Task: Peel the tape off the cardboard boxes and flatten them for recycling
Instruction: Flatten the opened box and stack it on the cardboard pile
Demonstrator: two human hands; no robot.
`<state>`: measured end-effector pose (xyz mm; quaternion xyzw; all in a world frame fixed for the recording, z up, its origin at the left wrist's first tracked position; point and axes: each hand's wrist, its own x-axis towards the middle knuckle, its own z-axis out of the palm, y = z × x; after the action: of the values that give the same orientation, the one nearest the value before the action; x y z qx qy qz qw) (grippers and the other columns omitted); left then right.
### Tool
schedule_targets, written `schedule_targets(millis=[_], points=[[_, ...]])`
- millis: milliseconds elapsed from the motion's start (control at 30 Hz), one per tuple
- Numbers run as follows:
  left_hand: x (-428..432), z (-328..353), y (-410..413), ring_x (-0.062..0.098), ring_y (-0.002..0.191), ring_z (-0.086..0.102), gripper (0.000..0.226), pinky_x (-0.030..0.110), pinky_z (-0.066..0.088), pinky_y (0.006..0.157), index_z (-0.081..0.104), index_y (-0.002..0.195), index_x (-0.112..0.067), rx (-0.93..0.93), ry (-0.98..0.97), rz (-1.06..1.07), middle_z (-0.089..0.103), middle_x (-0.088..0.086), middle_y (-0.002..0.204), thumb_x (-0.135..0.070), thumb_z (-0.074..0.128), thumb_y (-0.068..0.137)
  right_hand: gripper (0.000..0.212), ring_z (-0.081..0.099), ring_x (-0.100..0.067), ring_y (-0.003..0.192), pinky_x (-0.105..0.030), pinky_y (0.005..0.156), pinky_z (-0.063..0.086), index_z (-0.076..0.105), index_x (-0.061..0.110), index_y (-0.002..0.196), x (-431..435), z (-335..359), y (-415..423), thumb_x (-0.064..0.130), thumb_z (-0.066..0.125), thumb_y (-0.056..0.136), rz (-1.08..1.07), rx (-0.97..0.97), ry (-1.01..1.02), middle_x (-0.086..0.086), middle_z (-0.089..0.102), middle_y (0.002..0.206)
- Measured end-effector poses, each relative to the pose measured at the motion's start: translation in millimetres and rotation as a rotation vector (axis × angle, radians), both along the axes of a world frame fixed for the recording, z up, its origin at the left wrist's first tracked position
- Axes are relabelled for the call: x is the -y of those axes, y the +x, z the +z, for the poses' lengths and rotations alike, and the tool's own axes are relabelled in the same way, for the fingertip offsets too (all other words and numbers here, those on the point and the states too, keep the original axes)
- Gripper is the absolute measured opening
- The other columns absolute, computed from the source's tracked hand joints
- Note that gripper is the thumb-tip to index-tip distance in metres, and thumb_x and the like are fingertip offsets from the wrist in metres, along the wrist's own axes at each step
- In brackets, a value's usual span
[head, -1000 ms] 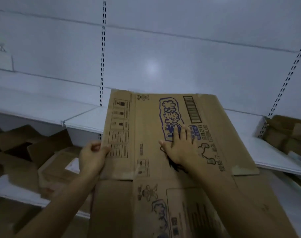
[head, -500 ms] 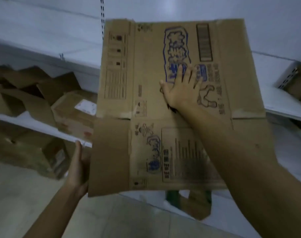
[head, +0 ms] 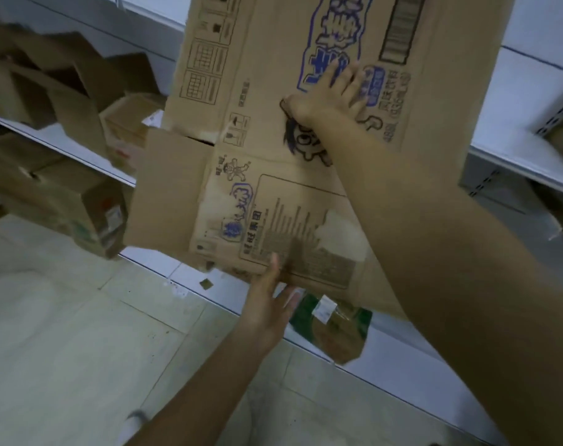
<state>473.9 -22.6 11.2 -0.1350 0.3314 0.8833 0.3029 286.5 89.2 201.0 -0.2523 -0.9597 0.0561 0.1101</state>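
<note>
Flattening carton (head: 264,130): your right hand (head: 330,94) presses palm-flat above; left hand (head: 267,304), fingers straight, props bottom edge for folding.

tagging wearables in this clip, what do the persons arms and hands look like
Both arms are bare as far as the frame shows: no sleeve on the left forearm or right forearm. The left hand and right hand show no gloves, watch, band or ring.
</note>
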Motion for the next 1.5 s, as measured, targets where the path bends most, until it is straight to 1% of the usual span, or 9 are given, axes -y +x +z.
schedule_targets(millis=[233,400,600,700,800,933,1200,1400,1500], points=[[57.2,17.7,-58.8,0.029,0.116,0.052,0.049,0.045,0.045,0.1,0.047,0.132,-0.003,0.176,-0.405,0.547,0.054,0.011,0.129,-0.03,0.06,0.093,0.077,0.017,-0.032,0.142,-0.051,0.113,0.022,0.035,0.017,0.144,-35.7,15.4,41.5,0.061,0.053,0.084,0.387,0.094,0.149,-0.011,0.02,0.156],[68.6,46.1,-56.1,0.033,0.114,0.055,0.051,0.044,0.048,0.094,0.051,0.128,0.001,0.166,-0.54,0.634,0.058,0.012,0.122,-0.037,0.056,0.094,0.111,0.0,-0.024,0.148,-0.046,0.118,0.005,0.014,0.019,0.153,-46.6,1.7,81.3,0.082,0.047,0.069,0.59,0.284,0.295,-0.001,-0.001,0.161],[89.4,91.4,-37.1,0.029,0.107,0.058,0.041,0.044,0.05,0.091,0.048,0.126,-0.005,0.008,-0.461,0.676,0.059,0.01,0.116,-0.034,0.053,0.096,0.054,0.033,-0.025,0.139,-0.033,0.114,0.021,0.044,0.014,0.142,-81.9,-0.4,112.7,0.042,0.031,0.097,0.686,-0.19,0.097,-0.01,0.039,0.149],[98.1,120.0,-31.3,0.018,0.083,0.061,0.016,0.028,0.05,0.067,0.056,0.094,-0.013,-0.027,-0.331,0.617,0.062,0.002,0.091,-0.028,0.051,0.098,0.035,0.052,-0.036,0.117,-0.035,0.095,0.039,0.047,0.016,0.134,-102.9,6.8,123.9,0.015,0.036,0.101,0.558,-0.348,0.021,-0.019,0.055,0.131],[105.0,132.7,-29.0,0.013,0.071,0.057,0.018,0.03,0.051,0.066,0.052,0.082,-0.017,-0.049,-0.308,0.589,0.06,-0.002,0.08,-0.027,0.052,0.098,0.042,0.057,-0.043,0.1,-0.04,0.078,0.046,0.031,0.026,0.141,-121.9,15.1,130.9,0.02,0.038,0.1,0.41,-0.309,0.193,-0.025,0.055,0.122],[105.7,131.4,-28.3,0.012,0.07,0.062,0.011,0.026,0.05,0.051,0.056,0.095,-0.014,-0.076,-0.31,0.588,0.063,-0.001,0.082,-0.024,0.053,0.097,0.075,0.041,-0.041,0.127,-0.051,0.09,0.045,0.02,0.016,0.149,-151.8,9.4,138.5,0.001,0.06,0.088,0.368,-0.215,0.483,-0.014,0.022,0.156],[110.8,122.4,-31.3,0.009,0.057,0.065,0.011,0.026,0.056,0.05,0.059,0.092,-0.014,-0.018,-0.268,0.56,0.066,-0.001,0.075,-0.023,0.055,0.097,0.063,0.049,-0.041,0.122,-0.049,0.096,0.039,0.036,0.012,0.145,-151.2,-9.3,145.0,0.028,0.058,0.088,0.681,-0.424,0.555,-0.023,0.041,0.145],[156.2,133.4,-55.5,0.023,0.099,0.068,0.026,0.043,0.056,0.083,0.061,0.115,-0.012,-0.037,-0.209,0.569,0.07,0.006,0.11,-0.027,0.051,0.097,0.032,0.054,-0.032,0.123,-0.045,0.098,0.046,0.061,0.005,0.126,-101.9,38.7,144.7,0.02,0.056,0.098,0.939,-0.813,0.614,-0.017,0.056,0.133],[174.5,160.8,-61.6,0.021,0.066,0.072,0.025,0.035,0.059,0.06,0.061,0.098,-0.012,-0.15,-0.187,0.552,0.074,0.008,0.076,-0.027,0.041,0.101,0.031,0.053,-0.033,0.124,-0.045,0.099,0.046,0.06,0.005,0.127,-74.1,50.7,149.1,0.016,0.057,0.098,0.995,-0.942,0.617,-0.019,0.054,0.135]])
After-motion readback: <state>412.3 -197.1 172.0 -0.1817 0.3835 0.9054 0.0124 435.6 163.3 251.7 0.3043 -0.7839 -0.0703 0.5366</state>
